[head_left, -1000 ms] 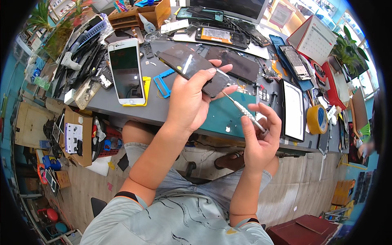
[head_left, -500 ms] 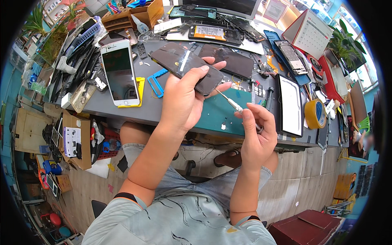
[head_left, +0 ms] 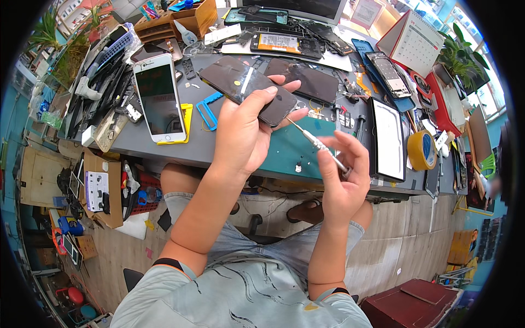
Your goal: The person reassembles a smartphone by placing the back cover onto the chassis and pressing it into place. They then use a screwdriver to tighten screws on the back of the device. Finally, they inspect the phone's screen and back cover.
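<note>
My left hand (head_left: 246,123) is closed around a dark smartphone (head_left: 228,76), held tilted above the workbench with its lower end toward my right hand. A pale strip and a small yellow dot show on the phone's face. In my right hand (head_left: 345,177) is a slim silver screwdriver (head_left: 315,142), its handle lying between thumb and fingers. The screwdriver's tip meets the phone's lower edge; the exact contact spot is too small to make out. Below both hands lies a green work mat (head_left: 290,150) with tiny parts on it.
A white-framed phone (head_left: 159,98) rests on a yellow holder to the left, beside a blue frame (head_left: 208,112). Another dark phone (head_left: 311,82) lies behind my hands. At right are a white tray with black rim (head_left: 389,139), a yellow tape roll (head_left: 421,152) and a calendar (head_left: 411,44).
My right fingers have shifted and loosened around the screwdriver handle, exposing more of it. The phone and my left hand have barely moved.
</note>
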`<state>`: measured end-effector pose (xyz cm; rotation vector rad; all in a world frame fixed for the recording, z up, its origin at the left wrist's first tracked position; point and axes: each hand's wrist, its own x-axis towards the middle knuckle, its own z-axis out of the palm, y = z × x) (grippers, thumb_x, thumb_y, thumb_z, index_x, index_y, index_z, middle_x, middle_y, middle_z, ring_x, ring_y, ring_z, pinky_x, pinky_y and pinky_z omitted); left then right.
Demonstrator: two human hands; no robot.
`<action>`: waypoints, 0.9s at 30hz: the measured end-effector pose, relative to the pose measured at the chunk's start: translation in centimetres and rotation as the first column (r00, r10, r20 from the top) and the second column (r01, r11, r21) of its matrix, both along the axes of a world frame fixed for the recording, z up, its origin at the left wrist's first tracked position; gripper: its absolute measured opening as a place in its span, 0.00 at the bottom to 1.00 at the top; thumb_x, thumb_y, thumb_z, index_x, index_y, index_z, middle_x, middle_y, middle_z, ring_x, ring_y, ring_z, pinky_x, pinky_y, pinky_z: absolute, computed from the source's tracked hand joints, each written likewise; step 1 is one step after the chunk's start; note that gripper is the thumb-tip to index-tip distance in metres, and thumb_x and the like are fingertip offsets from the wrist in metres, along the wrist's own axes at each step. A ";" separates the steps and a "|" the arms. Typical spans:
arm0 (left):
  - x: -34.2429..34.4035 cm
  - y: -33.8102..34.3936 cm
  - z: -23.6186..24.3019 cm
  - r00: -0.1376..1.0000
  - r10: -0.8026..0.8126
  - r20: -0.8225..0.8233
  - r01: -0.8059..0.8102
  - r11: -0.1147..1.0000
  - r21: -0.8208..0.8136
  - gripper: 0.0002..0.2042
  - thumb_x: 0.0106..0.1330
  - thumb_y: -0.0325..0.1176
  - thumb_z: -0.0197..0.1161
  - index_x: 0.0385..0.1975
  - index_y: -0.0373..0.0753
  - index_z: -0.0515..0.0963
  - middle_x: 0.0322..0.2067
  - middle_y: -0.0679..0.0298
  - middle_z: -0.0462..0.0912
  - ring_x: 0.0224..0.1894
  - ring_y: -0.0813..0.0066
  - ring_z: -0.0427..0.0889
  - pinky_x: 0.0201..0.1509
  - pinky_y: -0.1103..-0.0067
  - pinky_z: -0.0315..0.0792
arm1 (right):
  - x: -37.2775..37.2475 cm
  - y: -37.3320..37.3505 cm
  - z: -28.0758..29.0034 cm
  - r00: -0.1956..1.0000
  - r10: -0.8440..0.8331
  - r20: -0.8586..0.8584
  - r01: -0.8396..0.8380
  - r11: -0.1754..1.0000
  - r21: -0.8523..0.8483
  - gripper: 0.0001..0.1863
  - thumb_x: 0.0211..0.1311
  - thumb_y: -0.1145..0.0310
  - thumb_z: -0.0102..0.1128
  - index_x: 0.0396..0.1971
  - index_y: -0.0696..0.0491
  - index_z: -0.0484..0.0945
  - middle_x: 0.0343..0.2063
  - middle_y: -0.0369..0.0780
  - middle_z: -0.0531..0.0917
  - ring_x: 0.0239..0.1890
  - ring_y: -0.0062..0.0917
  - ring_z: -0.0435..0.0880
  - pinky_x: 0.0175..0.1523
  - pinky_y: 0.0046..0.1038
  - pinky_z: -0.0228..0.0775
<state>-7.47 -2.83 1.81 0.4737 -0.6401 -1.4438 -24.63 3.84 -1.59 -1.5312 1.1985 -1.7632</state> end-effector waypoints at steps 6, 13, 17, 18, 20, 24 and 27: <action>0.0 0.0 0.0 1.000 -0.010 0.012 0.011 1.000 -0.006 0.14 0.77 0.23 0.57 0.60 0.30 0.72 0.58 0.49 0.81 0.67 0.42 0.80 0.60 0.48 0.89 | -0.7 -0.2 -1.0 1.000 0.017 -0.013 -0.017 1.000 -0.006 0.14 0.74 0.74 0.70 0.55 0.57 0.80 0.36 0.41 0.91 0.37 0.18 0.89 0.41 0.18 0.74; 0.0 0.1 0.1 1.000 -0.025 -0.004 0.025 1.000 0.006 0.13 0.77 0.22 0.55 0.59 0.27 0.73 0.56 0.53 0.80 0.65 0.51 0.82 0.56 0.51 0.91 | -0.2 0.3 0.1 0.999 0.015 0.038 -0.016 0.999 0.039 0.14 0.77 0.73 0.66 0.57 0.58 0.79 0.37 0.40 0.90 0.36 0.14 0.84 0.43 0.16 0.70; 0.0 0.2 0.4 1.000 -0.018 0.004 0.018 1.000 0.008 0.13 0.78 0.22 0.55 0.58 0.27 0.73 0.57 0.53 0.80 0.65 0.52 0.82 0.56 0.51 0.91 | -0.7 0.1 -0.7 0.998 0.057 -0.006 -0.056 0.997 0.060 0.18 0.74 0.75 0.69 0.60 0.58 0.77 0.43 0.40 0.89 0.33 0.11 0.78 0.40 0.14 0.69; 0.0 0.2 0.3 1.000 -0.021 0.002 0.021 1.000 0.009 0.13 0.78 0.22 0.55 0.58 0.27 0.73 0.57 0.53 0.80 0.65 0.52 0.82 0.56 0.51 0.91 | -1.2 0.2 -0.8 0.997 0.077 -0.029 -0.074 0.992 0.102 0.20 0.73 0.76 0.69 0.61 0.58 0.77 0.43 0.40 0.89 0.33 0.11 0.77 0.40 0.14 0.69; 0.0 0.1 0.3 1.000 -0.020 -0.001 0.020 1.000 0.011 0.13 0.78 0.23 0.55 0.58 0.27 0.73 0.57 0.53 0.80 0.65 0.52 0.82 0.56 0.52 0.91 | -1.0 0.2 -0.5 0.996 0.087 -0.037 -0.082 0.991 0.105 0.21 0.72 0.77 0.70 0.61 0.58 0.76 0.44 0.40 0.89 0.33 0.10 0.76 0.39 0.14 0.69; 0.0 0.0 0.0 1.000 -0.024 0.006 0.024 1.000 0.007 0.16 0.77 0.23 0.57 0.61 0.31 0.70 0.58 0.51 0.80 0.67 0.45 0.81 0.59 0.49 0.89 | -0.4 0.0 -0.1 1.000 0.017 -0.006 -0.016 1.000 0.006 0.16 0.72 0.76 0.71 0.56 0.57 0.79 0.42 0.41 0.91 0.29 0.11 0.75 0.33 0.15 0.67; 0.1 0.1 0.0 1.000 -0.021 0.010 0.021 1.000 -0.002 0.17 0.76 0.23 0.58 0.63 0.33 0.69 0.58 0.50 0.80 0.67 0.42 0.80 0.60 0.47 0.89 | -0.8 0.0 -0.7 0.999 0.044 -0.007 -0.043 0.998 0.055 0.17 0.72 0.76 0.72 0.56 0.57 0.80 0.43 0.40 0.91 0.30 0.11 0.76 0.33 0.15 0.67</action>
